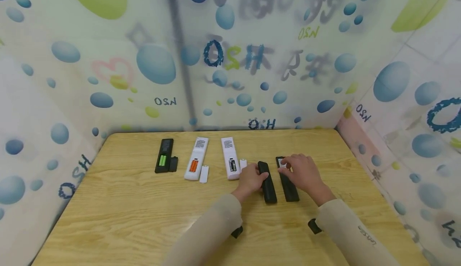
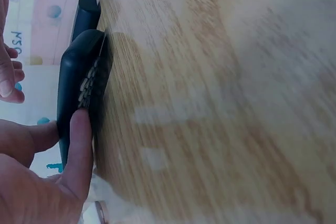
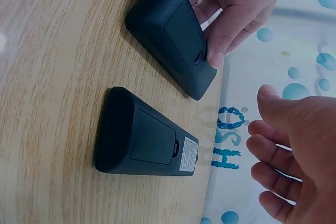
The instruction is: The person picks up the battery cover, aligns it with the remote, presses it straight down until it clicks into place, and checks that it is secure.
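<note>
My left hand (image 1: 250,182) grips a black remote control (image 1: 269,186) by its side. In the left wrist view this remote (image 2: 76,66) is tilted, one edge close to the table, its buttons facing down. Its battery cover is closed in the right wrist view. To its right a second black remote control (image 1: 290,190) lies back up, with a closed cover and a white label (image 3: 189,155). My right hand (image 1: 304,174) is over the label end of that second remote. Seen from the right wrist, the right hand (image 3: 304,150) has loosely bent fingers, apart from the remote.
To the left lie a black remote (image 1: 166,146) with green batteries and its cover (image 1: 173,164), a white remote (image 1: 200,154) with orange batteries and its cover (image 1: 204,174), and another white remote (image 1: 229,148) with dark batteries. A patterned sheet (image 1: 230,94) hangs behind the table (image 1: 126,206).
</note>
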{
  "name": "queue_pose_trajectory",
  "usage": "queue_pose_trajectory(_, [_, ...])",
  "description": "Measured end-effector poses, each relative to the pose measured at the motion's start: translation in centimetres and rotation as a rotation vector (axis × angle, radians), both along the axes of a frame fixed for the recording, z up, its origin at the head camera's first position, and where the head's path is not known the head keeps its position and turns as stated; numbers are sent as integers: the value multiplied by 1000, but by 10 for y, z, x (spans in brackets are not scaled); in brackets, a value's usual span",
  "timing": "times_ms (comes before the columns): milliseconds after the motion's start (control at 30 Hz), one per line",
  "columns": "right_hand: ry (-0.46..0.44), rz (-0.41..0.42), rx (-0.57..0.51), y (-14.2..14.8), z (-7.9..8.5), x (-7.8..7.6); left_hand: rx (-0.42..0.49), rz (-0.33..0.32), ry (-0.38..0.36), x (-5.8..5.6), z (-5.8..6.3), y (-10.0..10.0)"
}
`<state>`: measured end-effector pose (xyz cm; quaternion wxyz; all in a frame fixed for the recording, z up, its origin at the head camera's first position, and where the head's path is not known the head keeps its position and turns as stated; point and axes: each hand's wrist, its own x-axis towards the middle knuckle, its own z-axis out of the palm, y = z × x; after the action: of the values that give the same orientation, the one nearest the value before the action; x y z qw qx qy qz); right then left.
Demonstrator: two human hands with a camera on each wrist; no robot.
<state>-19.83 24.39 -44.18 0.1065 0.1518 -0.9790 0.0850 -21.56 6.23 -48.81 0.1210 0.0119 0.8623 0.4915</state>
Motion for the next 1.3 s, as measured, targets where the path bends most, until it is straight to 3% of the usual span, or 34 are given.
queue_pose_trajectory(167, [-16,-1,-3,0,-2,0,-86,20,49,2,3,0])
queue_pose_trajectory(433, [-38,-6,-2,-1,-2,0,-184,19,100,-2,-1,1])
queue_pose_trajectory(733, [-62,-8,11,-4,-3,-2,-224,-6,67,2,6,0])
queue_pose_trajectory(1000, [-104,-20,16,-11,-2,-7,-199,-31,102,4,18,-13])
queue_pose_trajectory(1167, [-138,-17,32,-22,-7,-12,-111,-64,103,-1,30,-34])
queue_pose_trajectory(1300, [-156,5,45,-36,-12,-17,-28,-30,84,-8,37,-59])
